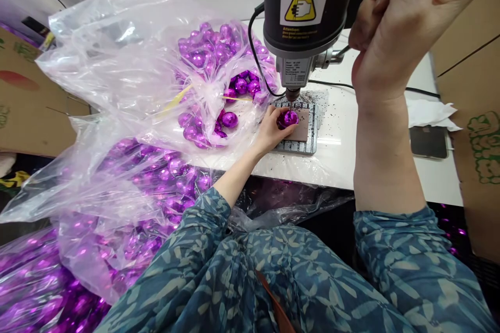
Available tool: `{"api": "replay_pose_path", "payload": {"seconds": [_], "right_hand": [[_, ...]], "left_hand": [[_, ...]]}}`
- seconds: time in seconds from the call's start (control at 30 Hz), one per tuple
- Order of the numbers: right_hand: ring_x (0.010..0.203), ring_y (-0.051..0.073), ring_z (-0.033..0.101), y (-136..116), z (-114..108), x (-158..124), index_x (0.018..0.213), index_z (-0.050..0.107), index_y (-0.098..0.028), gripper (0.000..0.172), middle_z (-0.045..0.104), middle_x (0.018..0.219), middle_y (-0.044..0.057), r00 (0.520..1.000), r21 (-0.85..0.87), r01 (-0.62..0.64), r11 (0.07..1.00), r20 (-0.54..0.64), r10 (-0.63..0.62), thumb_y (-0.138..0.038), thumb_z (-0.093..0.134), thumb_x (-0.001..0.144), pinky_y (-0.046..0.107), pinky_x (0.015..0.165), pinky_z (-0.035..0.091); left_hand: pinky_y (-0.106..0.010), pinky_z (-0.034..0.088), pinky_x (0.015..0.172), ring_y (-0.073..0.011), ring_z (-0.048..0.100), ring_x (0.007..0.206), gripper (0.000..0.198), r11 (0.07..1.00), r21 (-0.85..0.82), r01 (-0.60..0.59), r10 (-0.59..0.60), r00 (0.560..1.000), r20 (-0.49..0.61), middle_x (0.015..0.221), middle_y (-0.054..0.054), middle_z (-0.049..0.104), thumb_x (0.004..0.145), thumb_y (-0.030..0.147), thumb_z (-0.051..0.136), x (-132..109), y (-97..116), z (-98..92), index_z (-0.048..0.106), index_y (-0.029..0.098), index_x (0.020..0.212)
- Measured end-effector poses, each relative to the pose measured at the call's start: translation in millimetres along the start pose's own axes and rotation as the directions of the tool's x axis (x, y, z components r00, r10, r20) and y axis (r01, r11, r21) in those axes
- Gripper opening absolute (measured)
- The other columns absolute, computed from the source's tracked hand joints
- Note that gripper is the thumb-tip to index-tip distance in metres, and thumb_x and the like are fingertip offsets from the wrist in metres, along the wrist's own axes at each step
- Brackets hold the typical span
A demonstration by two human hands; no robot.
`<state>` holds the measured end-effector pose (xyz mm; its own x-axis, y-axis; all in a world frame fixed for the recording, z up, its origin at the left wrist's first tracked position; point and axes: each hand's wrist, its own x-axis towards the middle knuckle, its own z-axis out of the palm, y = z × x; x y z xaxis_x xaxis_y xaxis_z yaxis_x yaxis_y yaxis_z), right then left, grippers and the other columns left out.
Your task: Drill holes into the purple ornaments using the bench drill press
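Plastic bag (117, 57) (purple balls (241, 86) inside)

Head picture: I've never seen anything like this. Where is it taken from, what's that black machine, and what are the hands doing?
There is no robot here: a camera worn on a person's head looks forward and down at their own hands. The black machine is a drill, its bit pointing down. Below it, the left hand holds a shiny purple ball over a brown board on a dark plate. The raised right hand is curled on a lever at the drill's side. The white table also bears dark crumbs, a phone and clear plastic with more balls.
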<state>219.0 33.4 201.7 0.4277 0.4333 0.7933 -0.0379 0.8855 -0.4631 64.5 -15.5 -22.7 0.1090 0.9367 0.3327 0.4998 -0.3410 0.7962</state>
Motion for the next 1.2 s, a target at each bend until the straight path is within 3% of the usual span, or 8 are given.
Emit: {"api": "replay_pose_path", "payload": {"seconds": [0.23, 0.43, 0.57, 0.77, 0.93, 1.07, 1.2], "right_hand": [[0.034, 0.000, 0.029, -2.4, -1.3, -2.2, 0.066, 0.019, -0.024, 0.070, 0.016, 0.047, -0.009, 1.000, 0.023, -0.013, 1.000, -0.002, 0.013, -0.081, 0.059, 0.073, 0.025, 0.042, 0.007], [0.042, -0.004, 0.028, -16.9, -4.3, -30.1, 0.065, 0.020, -0.015, 0.074, 0.021, 0.049, -0.007, 0.994, 0.012, 0.104, 0.994, -0.036, -0.104, -0.065, 0.066, 0.094, 0.019, 0.052, 0.017], [0.043, -0.004, 0.018, -21.6, -8.9, -49.7, 0.063, 0.013, -0.013, 0.080, 0.018, 0.048, -0.005, 0.986, -0.001, 0.141, 0.990, -0.086, -0.140, -0.064, 0.063, 0.099, 0.024, 0.053, 0.011], [0.042, -0.004, 0.023, -7.4, -21.9, -59.4, 0.066, 0.009, -0.015, 0.085, 0.015, 0.049, -0.005, 0.979, -0.028, 0.172, 0.985, -0.103, -0.174, -0.066, 0.069, 0.099, 0.025, 0.056, 0.007], [0.043, -0.002, 0.028, -0.1, -33.1, -67.4, 0.064, 0.008, -0.017, 0.087, 0.014, 0.049, -0.005, 0.985, -0.106, 0.142, 0.984, -0.079, -0.151, -0.066, 0.069, 0.101, 0.026, 0.053, 0.013], [0.041, -0.001, 0.018, 11.3, -40.3, -74.0, 0.065, 0.003, -0.018, 0.090, 0.006, 0.048, -0.005, 0.975, -0.119, 0.185, 0.975, -0.100, -0.198, -0.070, 0.067, 0.101, 0.027, 0.050, 0.011], [0.040, 0.001, 0.016, 24.7, -51.2, -80.6, 0.061, 0.003, -0.017, 0.091, 0.005, 0.045, -0.003, 0.983, -0.181, 0.162, 0.970, -0.051, -0.174, -0.074, 0.062, 0.101, 0.028, 0.047, 0.017]], "left_hand": [[-0.047, 0.062, 0.111, -0.0286, 0.076, 0.122, 0.054, 0.995, -0.096, 0.037, -0.041, 0.999, -0.033, 0.130, -0.010, 0.079, 0.090, 0.038, 0.097, -3.9, -4.1, 10.9, 0.068, 0.025, 0.135], [-0.047, 0.061, 0.113, -0.0283, 0.077, 0.124, 0.054, 0.993, -0.115, 0.031, -0.035, 0.999, -0.035, 0.132, -0.010, 0.080, 0.090, 0.038, 0.097, -5.6, -4.8, 10.7, 0.066, 0.024, 0.132], [-0.047, 0.061, 0.113, -0.0281, 0.077, 0.124, 0.053, 0.991, -0.133, 0.027, -0.031, 0.999, -0.029, 0.132, -0.010, 0.080, 0.090, 0.040, 0.096, -5.6, -5.3, 11.5, 0.065, 0.025, 0.131], [-0.049, 0.060, 0.114, -0.0290, 0.076, 0.124, 0.053, 0.993, -0.116, 0.024, -0.028, 0.999, -0.029, 0.132, -0.010, 0.079, 0.090, 0.043, 0.097, -5.5, -8.1, 11.2, 0.067, 0.026, 0.131], [-0.048, 0.059, 0.114, -0.0286, 0.076, 0.124, 0.053, 0.991, -0.129, 0.021, -0.024, 0.999, -0.025, 0.133, -0.011, 0.079, 0.091, 0.042, 0.096, -5.3, -10.1, 11.9, 0.067, 0.025, 0.132], [-0.048, 0.060, 0.113, -0.0283, 0.076, 0.124, 0.053, 0.991, -0.131, 0.018, -0.022, 0.999, -0.029, 0.133, -0.011, 0.079, 0.092, 0.042, 0.096, -5.8, -11.5, 12.5, 0.067, 0.024, 0.133], [-0.047, 0.060, 0.112, -0.0290, 0.076, 0.125, 0.054, 0.991, -0.134, 0.019, -0.022, 0.999, -0.024, 0.133, -0.011, 0.079, 0.092, 0.045, 0.095, -5.7, -13.4, 13.2, 0.068, 0.024, 0.134]]}}
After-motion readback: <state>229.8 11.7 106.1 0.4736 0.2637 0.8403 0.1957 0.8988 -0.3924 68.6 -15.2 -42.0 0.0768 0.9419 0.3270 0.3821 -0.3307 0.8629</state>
